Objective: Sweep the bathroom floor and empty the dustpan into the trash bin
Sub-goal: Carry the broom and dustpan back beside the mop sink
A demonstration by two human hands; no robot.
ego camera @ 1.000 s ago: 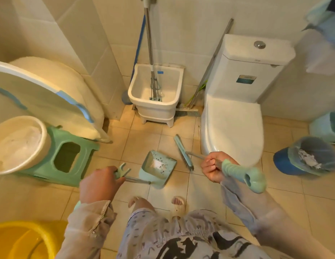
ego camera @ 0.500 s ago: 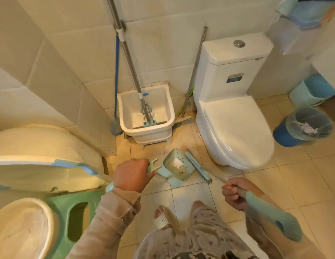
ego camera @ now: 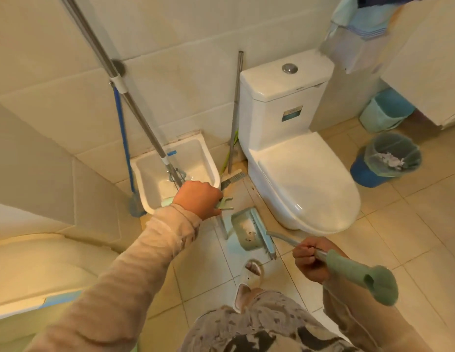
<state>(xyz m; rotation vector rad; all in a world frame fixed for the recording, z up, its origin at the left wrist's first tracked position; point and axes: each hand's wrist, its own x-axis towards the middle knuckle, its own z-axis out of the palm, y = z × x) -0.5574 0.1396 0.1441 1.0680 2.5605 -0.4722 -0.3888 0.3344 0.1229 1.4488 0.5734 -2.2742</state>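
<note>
A pale green dustpan (ego camera: 243, 231) rests on the tiled floor just left of the toilet base, with grey dust and white scraps inside. My left hand (ego camera: 199, 198) grips the top of its long upright handle. My right hand (ego camera: 310, 259) holds the green-handled broom (ego camera: 353, 271); its flat brush head (ego camera: 263, 233) lies against the dustpan's right edge. The blue trash bin (ego camera: 389, 161), lined with a clear bag and holding white paper, stands on the floor to the right of the toilet.
A white toilet (ego camera: 300, 174) with its lid down fills the centre right. A white mop sink (ego camera: 170, 171) with a steel mop pole stands at the back wall. A second pale green bin (ego camera: 385, 110) sits far right. A white tub (ego camera: 43, 270) crowds the left. My slippered foot (ego camera: 250, 278) is below the dustpan.
My view has tilted up and I have risen. My left hand has lifted higher on the dustpan handle. The broom head has closed against the pan's edge.
</note>
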